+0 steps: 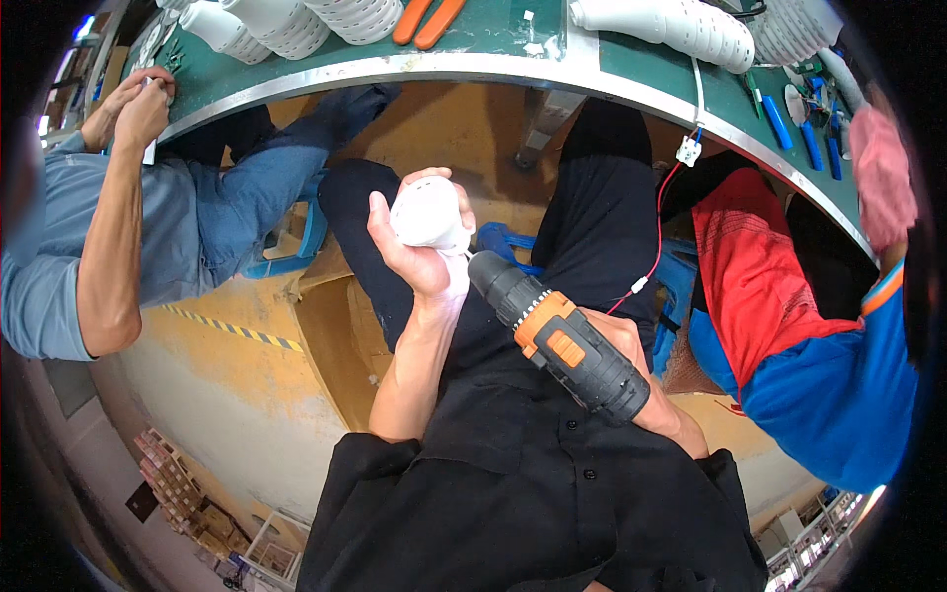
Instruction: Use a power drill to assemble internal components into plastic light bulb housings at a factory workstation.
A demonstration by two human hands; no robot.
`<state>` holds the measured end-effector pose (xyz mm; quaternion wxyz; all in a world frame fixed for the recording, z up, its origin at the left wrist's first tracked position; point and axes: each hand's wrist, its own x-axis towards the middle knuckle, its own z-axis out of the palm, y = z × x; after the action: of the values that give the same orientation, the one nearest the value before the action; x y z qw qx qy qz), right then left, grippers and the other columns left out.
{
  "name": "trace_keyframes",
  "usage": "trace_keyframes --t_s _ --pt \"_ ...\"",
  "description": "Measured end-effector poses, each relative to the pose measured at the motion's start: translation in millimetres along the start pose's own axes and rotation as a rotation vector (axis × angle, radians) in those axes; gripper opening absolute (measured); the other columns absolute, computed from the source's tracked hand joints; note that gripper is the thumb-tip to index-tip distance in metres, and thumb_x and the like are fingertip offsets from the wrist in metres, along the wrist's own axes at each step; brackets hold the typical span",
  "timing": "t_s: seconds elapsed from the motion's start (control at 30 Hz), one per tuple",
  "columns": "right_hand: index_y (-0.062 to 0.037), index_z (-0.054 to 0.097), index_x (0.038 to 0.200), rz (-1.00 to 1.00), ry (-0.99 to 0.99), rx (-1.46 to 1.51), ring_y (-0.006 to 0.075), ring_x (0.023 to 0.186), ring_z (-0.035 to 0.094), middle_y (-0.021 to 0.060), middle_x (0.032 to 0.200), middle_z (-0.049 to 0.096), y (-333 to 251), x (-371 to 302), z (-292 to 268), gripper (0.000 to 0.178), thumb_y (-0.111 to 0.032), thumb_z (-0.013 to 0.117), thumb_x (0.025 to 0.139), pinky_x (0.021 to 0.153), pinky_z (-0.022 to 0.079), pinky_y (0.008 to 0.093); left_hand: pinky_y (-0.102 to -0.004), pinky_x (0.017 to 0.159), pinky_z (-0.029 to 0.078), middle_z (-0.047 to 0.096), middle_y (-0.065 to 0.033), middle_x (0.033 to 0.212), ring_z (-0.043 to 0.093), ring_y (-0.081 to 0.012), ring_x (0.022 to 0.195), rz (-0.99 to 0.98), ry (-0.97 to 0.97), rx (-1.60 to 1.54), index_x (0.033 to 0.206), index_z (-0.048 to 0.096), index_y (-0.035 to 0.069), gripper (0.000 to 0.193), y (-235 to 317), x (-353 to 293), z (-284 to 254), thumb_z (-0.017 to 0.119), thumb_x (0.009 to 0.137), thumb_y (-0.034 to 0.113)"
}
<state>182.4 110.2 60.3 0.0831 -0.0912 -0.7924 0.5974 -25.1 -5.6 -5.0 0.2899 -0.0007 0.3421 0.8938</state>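
A white rounded plastic housing (426,212) rests in my left hand (412,259), fingers curled round it and the thumb along its side. My right hand (619,340) grips a black and orange cordless drill (562,335) by its handle, which the tool's body mostly hides. The drill's nose points up and left, and its bit tip meets or nearly meets the lower right side of the housing; contact is too small to make out. Both hands are above my lap, short of the bench edge.
Stacked white plastic housings (671,30) stand on the green bench (483,39), near orange-handled pliers (429,20). Blue-handled tools (809,143) lie at the right. A white connector (689,150) hangs on a red cable. Co-workers sit on both sides; an open cardboard box (340,345) stands left.
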Motion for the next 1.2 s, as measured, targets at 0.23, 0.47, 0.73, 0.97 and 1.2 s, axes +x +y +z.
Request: trace_keyframes --t_s 0.23,0.47,0.73,0.97,1.2 --pt "0.0038 0.063 0.090 0.031 -0.004 0.017 0.0303 0.068 0.067 0.0146 0.077 0.062 -3 4 -2 0.023 -0.004 0.075 0.072 0.059 0.052 0.0362 -0.0332 0.056 0.049 0.063 -0.0165 0.078 0.059 -0.0244 0.062 0.009 0.012 0.037 0.109 0.061 -0.003 0.069 5 -1 2 0.031 0.099 0.057" --pt "-0.0002 0.065 0.093 0.029 0.053 0.053 0.0326 0.075 0.069 0.0140 0.081 0.065 3 -4 3 0.027 -0.016 0.076 0.074 0.064 0.053 0.0397 -0.0377 0.055 0.048 0.060 -0.0144 0.080 0.056 -0.0246 0.066 -0.058 0.079 -0.108 0.121 0.058 -0.009 0.070 5 1 9 0.038 0.097 0.053" --pt "0.0010 0.056 0.083 0.068 0.101 0.053 0.0409 0.075 0.066 0.0174 0.079 0.062 -11 -10 1 0.024 -0.011 0.073 0.071 0.064 0.050 0.0463 -0.0323 0.056 0.046 0.058 -0.0132 0.077 0.054 -0.0223 0.062 0.027 -0.118 0.110 0.118 0.058 -0.004 0.067 7 10 1 0.033 0.100 0.056" --pt "0.0012 0.056 0.082 0.032 0.033 0.147 0.0391 0.073 0.066 0.0173 0.077 0.062 -10 -11 4 0.022 -0.010 0.072 0.072 0.064 0.049 0.0445 -0.0321 0.053 0.045 0.056 -0.0107 0.076 0.052 -0.0195 0.062 0.008 -0.058 0.019 0.120 0.057 -0.006 0.072 19 6 -22 0.036 0.098 0.059" --pt "-0.0034 0.066 0.090 -0.041 0.089 -0.088 0.0303 0.072 0.069 0.0114 0.082 0.066 -7 -11 -11 0.021 0.000 0.074 0.071 0.063 0.055 0.0333 -0.0315 0.053 0.044 0.060 -0.0135 0.074 0.056 -0.0218 0.061 0.039 -0.073 0.085 0.108 0.060 -0.004 0.069 -4 13 46 0.028 0.100 0.056"
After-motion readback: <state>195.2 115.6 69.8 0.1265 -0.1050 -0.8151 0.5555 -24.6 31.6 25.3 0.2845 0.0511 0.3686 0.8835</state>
